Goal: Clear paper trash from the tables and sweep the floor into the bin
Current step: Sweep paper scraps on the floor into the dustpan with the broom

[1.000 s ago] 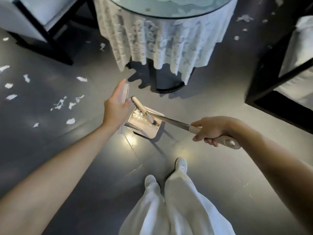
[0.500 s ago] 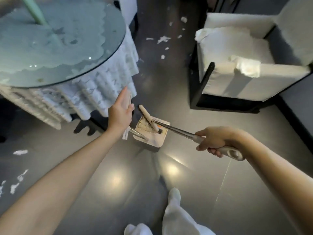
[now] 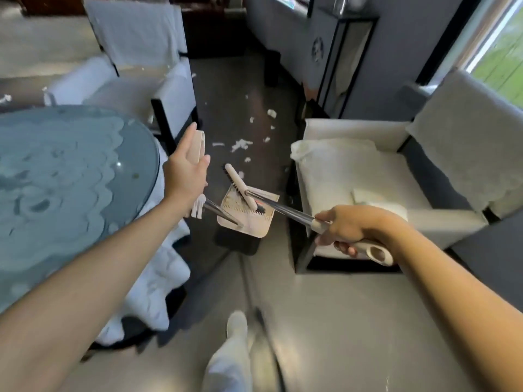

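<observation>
With my left hand (image 3: 185,176) closed on the dustpan (image 3: 246,215) handle and my right hand (image 3: 351,232) on the broom (image 3: 240,186) – I should carry both low toward the paper scraps (image 3: 240,144).

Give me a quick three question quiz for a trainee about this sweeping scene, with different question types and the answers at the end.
1. True or false: the broom head rests over the dustpan.
2. Which hand grips the broom handle: A left, B right?
3. Fill in: paper scraps lie on the floor between two ____.

Key:
1. True.
2. B, the right hand; the left hand holds the dustpan handle.
3. Armchairs.
</observation>
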Demonstrator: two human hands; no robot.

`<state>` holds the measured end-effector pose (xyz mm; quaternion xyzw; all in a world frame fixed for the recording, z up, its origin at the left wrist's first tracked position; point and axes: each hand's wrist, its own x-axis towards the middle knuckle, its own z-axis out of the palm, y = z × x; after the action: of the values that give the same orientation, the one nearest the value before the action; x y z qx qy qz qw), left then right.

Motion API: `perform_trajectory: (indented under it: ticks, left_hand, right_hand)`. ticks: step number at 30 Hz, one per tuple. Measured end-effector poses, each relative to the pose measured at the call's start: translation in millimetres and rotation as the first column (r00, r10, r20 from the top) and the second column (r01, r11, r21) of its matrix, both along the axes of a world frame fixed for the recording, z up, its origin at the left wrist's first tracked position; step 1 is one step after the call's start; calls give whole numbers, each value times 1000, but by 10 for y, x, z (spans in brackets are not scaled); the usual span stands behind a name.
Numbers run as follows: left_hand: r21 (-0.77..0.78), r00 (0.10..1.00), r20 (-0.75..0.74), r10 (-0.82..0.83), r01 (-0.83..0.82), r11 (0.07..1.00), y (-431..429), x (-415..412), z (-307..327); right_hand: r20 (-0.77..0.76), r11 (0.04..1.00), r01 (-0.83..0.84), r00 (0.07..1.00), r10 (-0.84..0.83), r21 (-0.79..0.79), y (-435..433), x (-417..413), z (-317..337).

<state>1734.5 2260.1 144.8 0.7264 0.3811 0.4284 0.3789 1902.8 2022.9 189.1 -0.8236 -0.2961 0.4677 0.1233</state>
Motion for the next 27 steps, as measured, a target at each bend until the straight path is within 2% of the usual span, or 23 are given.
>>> perform_trajectory:
  ticks: [9,18,23,27]
  left_hand:
    - [105,996,-54,-71,76,991,2327,1542,556]
    - [80,999,-5,42,-42,996,4858,3319,818]
    - [143,997,-47,58,-51,988,6157,4315,1088]
    - [137,996,23,89,-91,986,7268,5021,1142]
  right_hand:
    - [-24,998,20,1000,-19,56,2326,1434,282]
    - [18,994,-80,997,79,80,4841,3145,472]
    - [72,984,-157,986,151,90,6180,4174,665]
    - [81,985,-149,987,142,86,7288,4938,773]
